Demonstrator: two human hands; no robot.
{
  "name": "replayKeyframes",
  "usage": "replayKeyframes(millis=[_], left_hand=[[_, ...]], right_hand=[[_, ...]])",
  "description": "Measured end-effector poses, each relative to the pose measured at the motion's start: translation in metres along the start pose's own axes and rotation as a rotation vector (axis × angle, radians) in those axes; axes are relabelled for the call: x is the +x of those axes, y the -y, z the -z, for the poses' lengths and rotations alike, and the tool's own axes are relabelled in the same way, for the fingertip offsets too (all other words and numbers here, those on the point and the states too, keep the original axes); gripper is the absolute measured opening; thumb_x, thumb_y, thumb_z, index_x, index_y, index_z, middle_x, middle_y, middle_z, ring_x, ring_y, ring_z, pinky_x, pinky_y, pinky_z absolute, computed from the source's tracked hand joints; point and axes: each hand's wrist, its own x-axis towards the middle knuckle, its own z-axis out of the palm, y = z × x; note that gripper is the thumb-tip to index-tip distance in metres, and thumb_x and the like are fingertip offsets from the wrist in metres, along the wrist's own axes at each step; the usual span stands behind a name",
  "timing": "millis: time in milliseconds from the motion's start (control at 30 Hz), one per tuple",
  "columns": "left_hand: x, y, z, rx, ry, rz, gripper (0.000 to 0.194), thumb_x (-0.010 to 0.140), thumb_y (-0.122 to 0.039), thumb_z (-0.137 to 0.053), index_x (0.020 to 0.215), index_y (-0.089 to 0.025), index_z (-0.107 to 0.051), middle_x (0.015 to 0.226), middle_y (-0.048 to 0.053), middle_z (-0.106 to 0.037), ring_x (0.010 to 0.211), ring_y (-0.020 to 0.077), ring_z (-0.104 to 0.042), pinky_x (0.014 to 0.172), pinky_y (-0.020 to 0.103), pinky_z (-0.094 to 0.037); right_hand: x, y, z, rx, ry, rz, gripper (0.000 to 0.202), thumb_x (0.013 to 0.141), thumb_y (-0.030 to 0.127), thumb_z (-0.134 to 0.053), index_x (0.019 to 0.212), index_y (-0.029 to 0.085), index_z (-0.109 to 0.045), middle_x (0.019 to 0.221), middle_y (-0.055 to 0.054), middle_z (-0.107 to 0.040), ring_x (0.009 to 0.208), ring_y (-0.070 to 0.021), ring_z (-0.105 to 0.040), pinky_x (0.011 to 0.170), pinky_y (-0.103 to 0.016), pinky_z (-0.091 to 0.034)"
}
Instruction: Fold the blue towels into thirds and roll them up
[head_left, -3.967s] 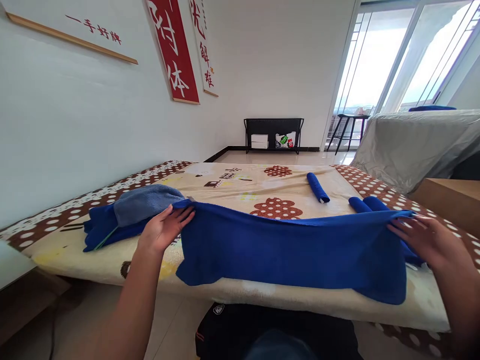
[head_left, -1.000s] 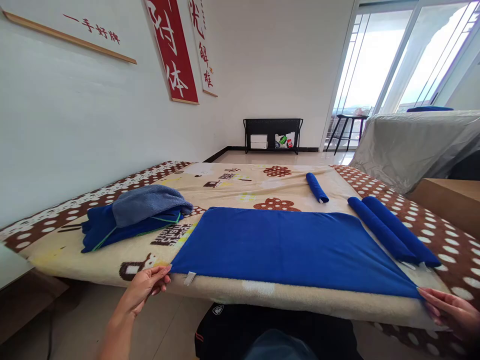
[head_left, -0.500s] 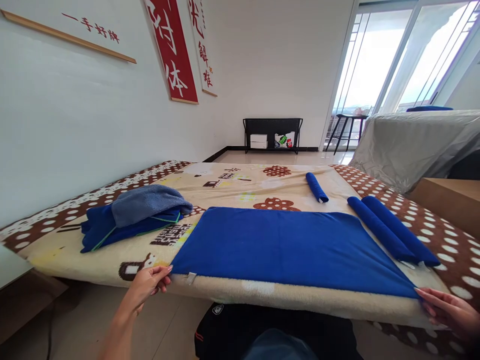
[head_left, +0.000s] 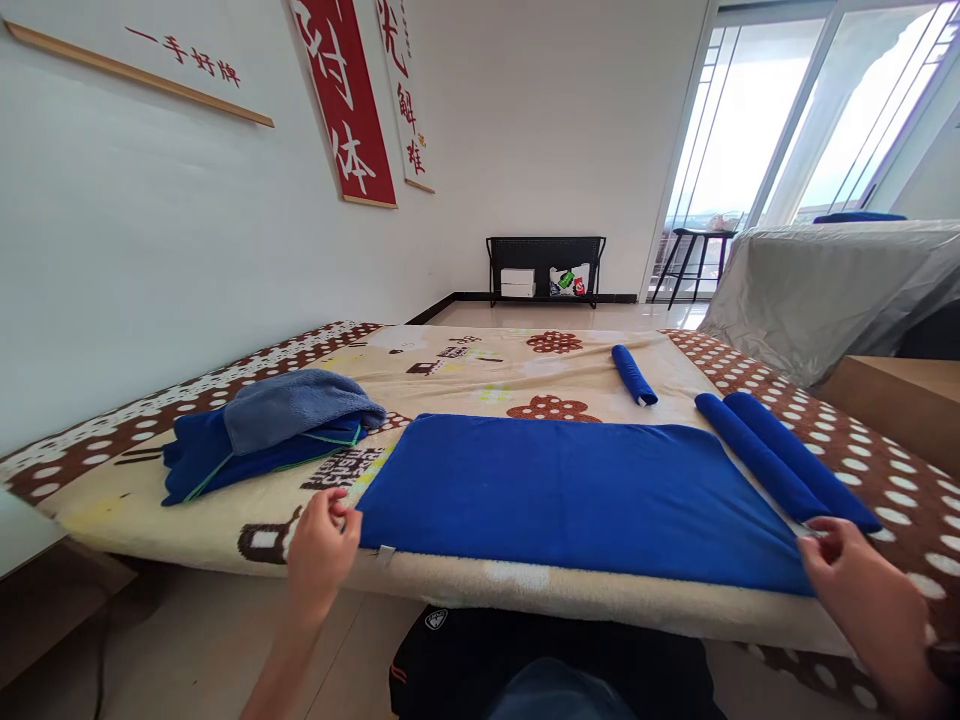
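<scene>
A blue towel (head_left: 555,500) lies spread flat along the near edge of the bed, with a small white tag at its front left. At its left edge, my left hand (head_left: 324,545) is closed, the fingertips pinching the cloth. My right hand (head_left: 862,590) is closed on the right edge in the same way, beside the ends of two rolled blue towels (head_left: 802,460). Another rolled blue towel (head_left: 633,376) rests farther back. To the left is a loose pile with a grey-blue cloth (head_left: 296,408) on top of a darker blue cloth with green trim (head_left: 202,455).
The bed carries a cream patterned blanket (head_left: 480,375) with brown polka-dot borders. A wall stands close on the left with hanging scrolls (head_left: 349,110). Behind are a black rack (head_left: 545,270) and a stool (head_left: 694,262). A plastic-covered piece (head_left: 847,270) and a cardboard box (head_left: 900,395) stand right.
Both hands have moved from the towel's front corners up along its side edges, away from me. My left hand also shifted right, my right hand slightly left. The towel stays nearly in place.
</scene>
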Motion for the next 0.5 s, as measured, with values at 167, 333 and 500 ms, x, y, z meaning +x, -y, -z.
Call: replayKeyframes(millis=[167,333,500], left_hand=[[-0.001,-0.124,-0.048,-0.166,0.484,-0.543,0.050,0.091,-0.028,-0.039,0.140,-0.019,-0.041,0.143,0.011,-0.050,0.133,0.0212,-0.047,0.111,0.038,-0.038],[-0.004,-0.229,-0.128,-0.054,0.835,-0.823,0.064,0.090,-0.022,-0.035,0.152,-0.010,-0.025,0.161,0.011,-0.021,0.149,0.0200,-0.017,0.121,0.041,-0.018],[-0.008,-0.252,-0.184,-0.001,0.867,-0.781,0.060,0.095,-0.032,-0.031,0.153,-0.016,-0.026,0.160,0.008,-0.024,0.148,0.0196,-0.020,0.120,0.043,-0.018]], right_hand=[[-0.006,0.159,-0.013,0.280,0.202,0.608,0.043,0.093,0.044,-0.037,0.128,0.023,-0.053,0.128,-0.009,-0.062,0.119,-0.0254,-0.058,0.098,-0.043,-0.047],[0.006,0.282,-0.058,0.259,0.560,0.942,0.055,0.097,0.036,-0.032,0.148,0.018,-0.035,0.155,-0.008,-0.034,0.146,-0.0180,-0.024,0.117,-0.039,-0.025],[0.027,0.307,-0.104,0.175,0.612,0.870,0.056,0.097,0.036,-0.031,0.150,0.019,-0.033,0.157,-0.007,-0.030,0.146,-0.0169,-0.024,0.118,-0.038,-0.022]])
